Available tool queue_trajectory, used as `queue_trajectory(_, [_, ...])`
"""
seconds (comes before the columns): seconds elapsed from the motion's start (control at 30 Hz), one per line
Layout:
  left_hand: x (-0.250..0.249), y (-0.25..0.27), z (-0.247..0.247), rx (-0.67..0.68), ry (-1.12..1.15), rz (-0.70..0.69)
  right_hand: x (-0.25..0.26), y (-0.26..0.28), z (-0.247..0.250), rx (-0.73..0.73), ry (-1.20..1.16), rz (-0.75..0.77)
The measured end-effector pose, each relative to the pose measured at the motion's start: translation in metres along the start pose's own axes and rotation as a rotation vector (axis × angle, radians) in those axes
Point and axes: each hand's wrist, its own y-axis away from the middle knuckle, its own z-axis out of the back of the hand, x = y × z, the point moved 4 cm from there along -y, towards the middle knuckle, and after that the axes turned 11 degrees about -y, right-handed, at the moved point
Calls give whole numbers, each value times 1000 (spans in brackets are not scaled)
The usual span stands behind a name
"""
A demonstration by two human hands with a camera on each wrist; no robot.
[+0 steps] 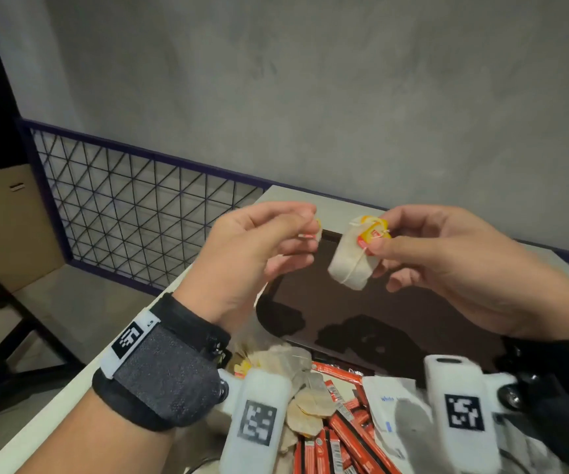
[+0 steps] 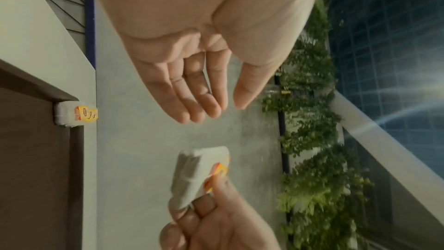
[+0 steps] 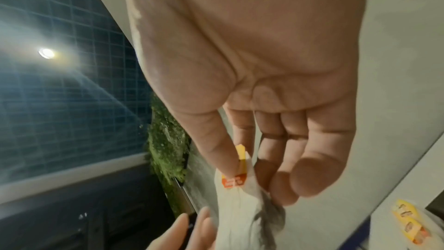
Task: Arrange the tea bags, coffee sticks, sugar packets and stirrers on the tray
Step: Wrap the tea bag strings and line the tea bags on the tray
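My right hand (image 1: 375,241) is raised over the dark brown tray (image 1: 378,313) and pinches a small bundle of white tea bags (image 1: 349,265) by their yellow tags. The bundle (image 2: 197,170) hangs from my thumb and fingers (image 3: 250,174). My left hand (image 1: 296,230) hovers just left of it, holding nothing, its fingers loosely bent and thumb apart (image 2: 227,110). A second stack of tea bags (image 2: 69,114) lies at the tray's far corner (image 3: 408,221). Loose tea bags (image 1: 296,381), red coffee sticks (image 1: 344,422) and white sugar packets (image 1: 392,405) are piled near me.
The tray sits on a white table (image 1: 105,364) whose left edge drops to the floor. A black wire-mesh rail (image 1: 132,206) and a grey concrete wall (image 1: 310,97) stand behind. A cardboard box (image 1: 6,227) is at far left.
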Motion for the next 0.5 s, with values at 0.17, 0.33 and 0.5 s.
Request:
queue_trajectory(0.17, [-7,-8,29,-180,130,35,-5,-57,8,8,193,-199])
queue_trajectory(0.33, [-7,-12,41,-231,196,58,-40,-123,7,-3,476,-333])
queue_trajectory(0.5, [-1,-16,44,-232,229,83,-78,-166,-3,-56,474,-432])
